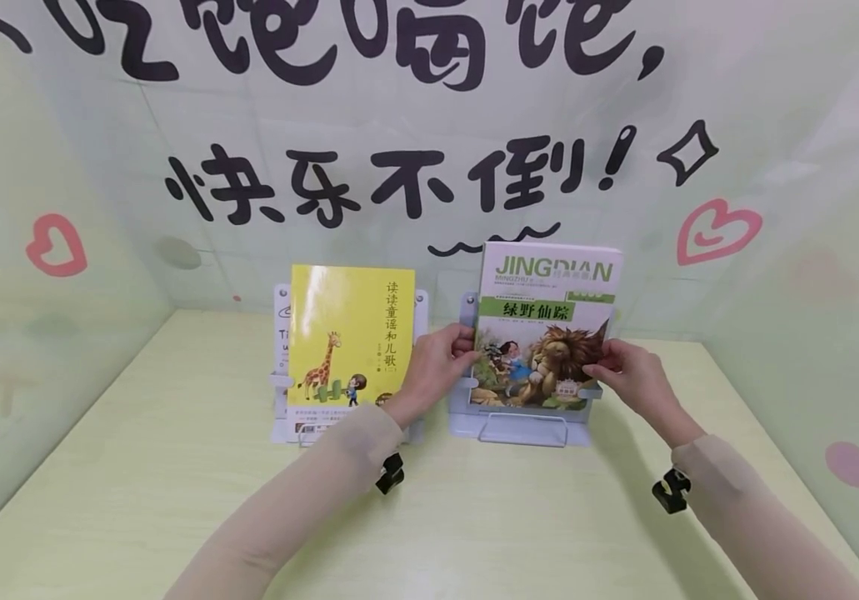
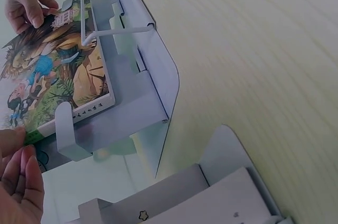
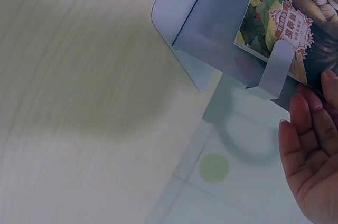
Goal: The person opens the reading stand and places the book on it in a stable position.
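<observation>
In the head view, my left hand [image 1: 432, 367] pinches the left edge of a thick book [image 1: 530, 367] with a girl and a lion on its cover. My right hand [image 1: 635, 379] pinches its right edge. The book leans in a blue-grey metal book stand [image 1: 466, 423], its bottom edge a little above the base. A side clip [image 2: 66, 131] of the stand laps over the cover in the left wrist view, and another clip [image 3: 277, 71] does so in the right wrist view. My left wrist passes in front of a yellow book's lower right corner.
The yellow book [image 1: 347, 333] with a giraffe stands in a second, white metal stand [image 1: 281, 333] on the left. Both stands are on a pale wood-grain table [image 1: 429, 517]. A printed backdrop [image 1: 369, 108] rises behind, with side panels left and right.
</observation>
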The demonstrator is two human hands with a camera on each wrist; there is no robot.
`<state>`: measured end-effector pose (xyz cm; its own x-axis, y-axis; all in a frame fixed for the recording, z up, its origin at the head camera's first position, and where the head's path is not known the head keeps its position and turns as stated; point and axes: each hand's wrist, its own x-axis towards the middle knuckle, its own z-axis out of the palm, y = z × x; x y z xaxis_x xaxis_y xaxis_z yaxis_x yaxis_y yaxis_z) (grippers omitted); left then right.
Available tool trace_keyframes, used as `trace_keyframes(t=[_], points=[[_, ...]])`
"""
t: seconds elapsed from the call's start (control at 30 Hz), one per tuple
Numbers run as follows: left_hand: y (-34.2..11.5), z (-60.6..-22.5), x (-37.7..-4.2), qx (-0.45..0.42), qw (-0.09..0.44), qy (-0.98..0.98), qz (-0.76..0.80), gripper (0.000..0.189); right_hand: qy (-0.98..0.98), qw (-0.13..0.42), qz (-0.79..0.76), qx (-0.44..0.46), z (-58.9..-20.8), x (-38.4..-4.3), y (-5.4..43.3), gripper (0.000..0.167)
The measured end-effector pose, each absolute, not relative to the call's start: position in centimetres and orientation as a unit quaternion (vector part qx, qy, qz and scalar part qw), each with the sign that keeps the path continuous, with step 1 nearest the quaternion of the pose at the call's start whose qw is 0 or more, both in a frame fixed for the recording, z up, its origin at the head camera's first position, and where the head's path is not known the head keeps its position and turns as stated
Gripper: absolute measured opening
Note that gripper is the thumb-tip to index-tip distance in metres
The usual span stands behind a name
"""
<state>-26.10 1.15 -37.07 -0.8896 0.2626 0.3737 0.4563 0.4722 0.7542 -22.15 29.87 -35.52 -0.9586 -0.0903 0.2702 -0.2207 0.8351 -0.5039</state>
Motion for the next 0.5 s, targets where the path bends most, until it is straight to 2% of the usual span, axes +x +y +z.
trace_keyframes(t=[0.23,0.5], points=[[1.04,-37.48,-25.99,-0.206,0.112,-0.861,-0.452,0.025,-0.958,0.125,0.244,0.087,-35.65,-22.03,29.57,0.016],[0.94,-37.72,-25.85,-0.212,0.114,-0.888,-0.392,0.017,-0.965,0.117,0.217,0.089,-36.09,-21.91,29.38,0.022]])
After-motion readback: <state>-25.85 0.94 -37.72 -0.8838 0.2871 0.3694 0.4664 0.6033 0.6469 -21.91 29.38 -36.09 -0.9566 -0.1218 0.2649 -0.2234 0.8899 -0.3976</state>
